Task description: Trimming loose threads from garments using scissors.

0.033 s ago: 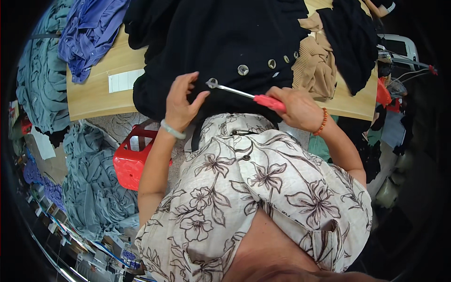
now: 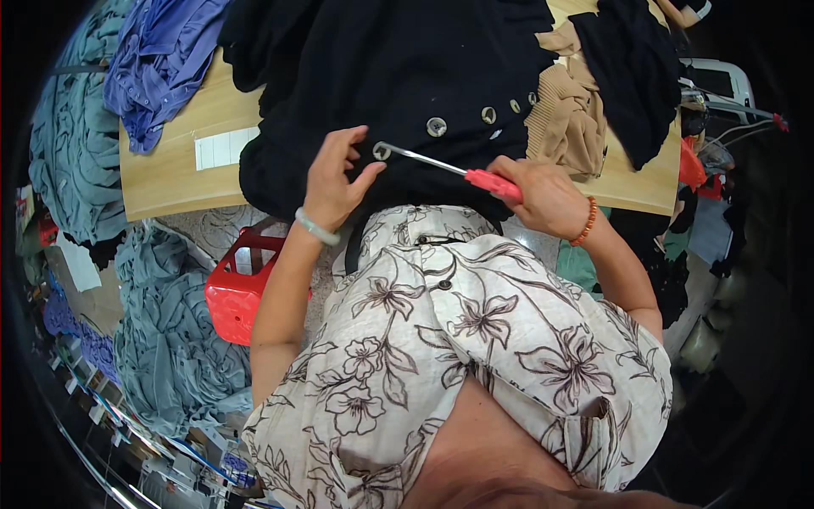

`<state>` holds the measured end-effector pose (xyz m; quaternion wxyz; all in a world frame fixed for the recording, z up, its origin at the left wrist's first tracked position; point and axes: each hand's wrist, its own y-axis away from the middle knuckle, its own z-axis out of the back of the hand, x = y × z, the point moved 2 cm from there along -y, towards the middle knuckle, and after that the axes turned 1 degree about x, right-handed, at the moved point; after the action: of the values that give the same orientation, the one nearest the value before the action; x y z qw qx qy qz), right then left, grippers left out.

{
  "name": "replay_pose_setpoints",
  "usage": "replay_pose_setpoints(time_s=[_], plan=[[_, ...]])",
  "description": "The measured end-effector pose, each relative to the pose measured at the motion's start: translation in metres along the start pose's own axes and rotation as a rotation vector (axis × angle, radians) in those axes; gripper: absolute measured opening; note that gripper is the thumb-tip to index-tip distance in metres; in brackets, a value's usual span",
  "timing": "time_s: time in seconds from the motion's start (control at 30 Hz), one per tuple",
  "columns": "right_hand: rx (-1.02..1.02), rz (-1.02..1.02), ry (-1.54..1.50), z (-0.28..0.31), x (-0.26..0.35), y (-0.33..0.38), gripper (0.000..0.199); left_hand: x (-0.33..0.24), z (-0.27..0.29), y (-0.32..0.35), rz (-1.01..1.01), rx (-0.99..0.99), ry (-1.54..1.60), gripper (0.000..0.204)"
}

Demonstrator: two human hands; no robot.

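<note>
A black knitted garment point(image 2: 373, 68) with a row of large buttons is spread over the table in front of me. My right hand point(image 2: 549, 197) is closed around the red handle of a slim metal-shafted tool point(image 2: 428, 161), whose exact kind I cannot make out. Its tip meets the leftmost visible button point(image 2: 381, 152). Just left of that button, my left hand point(image 2: 335, 178) hovers over the black fabric, thumb and fingers apart, holding nothing. Farther right along the row sit another button point(image 2: 436, 127) and several more.
Tan ribbed fabric point(image 2: 564, 119) and another black piece point(image 2: 623, 85) lie at the table's right. Purple garments point(image 2: 165, 64) and a white paper strip point(image 2: 225, 149) are at the left. A red stool point(image 2: 237, 297) stands below, beside heaped grey-green fabric point(image 2: 174, 331). Part of another person's arm point(image 2: 685, 13) shows at the far right.
My right hand and the tool have shifted slightly right and down. My left hand has moved a little right, and the buttons have shifted slightly left with the garment.
</note>
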<state>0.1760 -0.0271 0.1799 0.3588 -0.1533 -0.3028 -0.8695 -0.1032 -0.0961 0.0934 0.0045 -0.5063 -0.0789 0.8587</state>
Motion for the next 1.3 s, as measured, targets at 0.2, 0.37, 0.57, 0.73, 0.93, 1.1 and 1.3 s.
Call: replay_pose_setpoints(time_s=[0.2, 0.37, 0.57, 0.73, 0.93, 1.1, 1.3], plan=[[0.108, -0.097, 0.031, -0.009, -0.002, 0.011, 0.027, 0.018, -0.022, -0.015, 0.119, 0.326, 0.016, 0.021], [0.126, -0.128, -0.034, -0.014, 0.004, 0.010, 0.027, 0.024, -0.020, -0.017, 0.094, 0.390, 0.016, 0.016], [-0.153, -0.207, -0.133, -0.009, -0.025, 0.048, 0.034, -0.040, -0.037, -0.047, -0.197, 0.247, -0.087, 0.033], [-0.113, -0.318, -0.086, -0.011, -0.025, 0.058, 0.022, -0.013, -0.071, -0.065, -0.032, 0.445, -0.036, 0.022], [-0.009, -0.291, -0.123, -0.028, -0.019, 0.051, 0.024, -0.008, -0.061, -0.064, -0.108, 0.586, -0.075, 0.012], [-0.197, -0.356, -0.157, -0.027, -0.044, 0.075, 0.024, -0.045, -0.073, -0.082, -0.302, 0.451, -0.225, 0.018], [-0.225, -0.466, -0.148, -0.024, -0.052, 0.089, 0.022, -0.029, -0.146, -0.111, -0.192, 0.663, -0.251, 0.019]])
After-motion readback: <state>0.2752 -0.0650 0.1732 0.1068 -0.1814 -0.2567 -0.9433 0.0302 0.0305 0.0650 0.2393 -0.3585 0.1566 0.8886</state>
